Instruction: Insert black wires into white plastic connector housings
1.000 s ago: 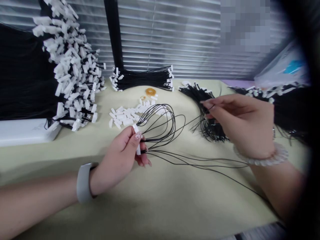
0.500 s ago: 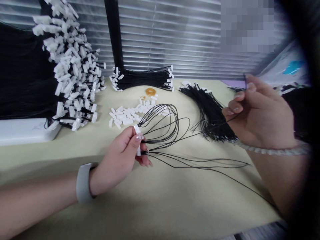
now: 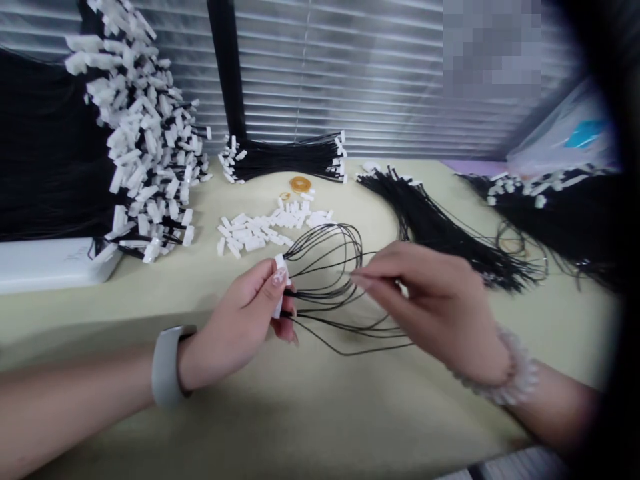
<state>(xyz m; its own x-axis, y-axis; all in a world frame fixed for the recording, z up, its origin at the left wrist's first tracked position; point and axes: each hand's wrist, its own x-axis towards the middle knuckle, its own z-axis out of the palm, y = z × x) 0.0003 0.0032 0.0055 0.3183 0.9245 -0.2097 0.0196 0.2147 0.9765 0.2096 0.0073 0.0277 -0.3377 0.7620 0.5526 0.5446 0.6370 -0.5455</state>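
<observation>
In the head view my left hand (image 3: 250, 300) is closed round a white plastic connector (image 3: 279, 303), with the thumb across its front. Thin black wires (image 3: 357, 247) come out of the connector's right side; several bend round in a loop, and others trail right, passing behind my other hand. My right hand (image 3: 435, 303) is closed in a pinch just right of the loop. A black wire seems to be between its thumb and forefinger; its tip is blurred. Beyond my hands lies a scatter of loose white connectors (image 3: 255, 230).
A big heap of black wires with white connectors (image 3: 145, 140) rises at the left above a white case (image 3: 50, 263). At the back lie a wire bundle (image 3: 295, 157) and amber rings (image 3: 301, 184). More bundles (image 3: 425, 213) spread at the right, near a clear plastic bag (image 3: 555, 143).
My right hand has come down and left from the raised position at the right, to beside the wire loop. My left hand and its connector have shifted only slightly.
</observation>
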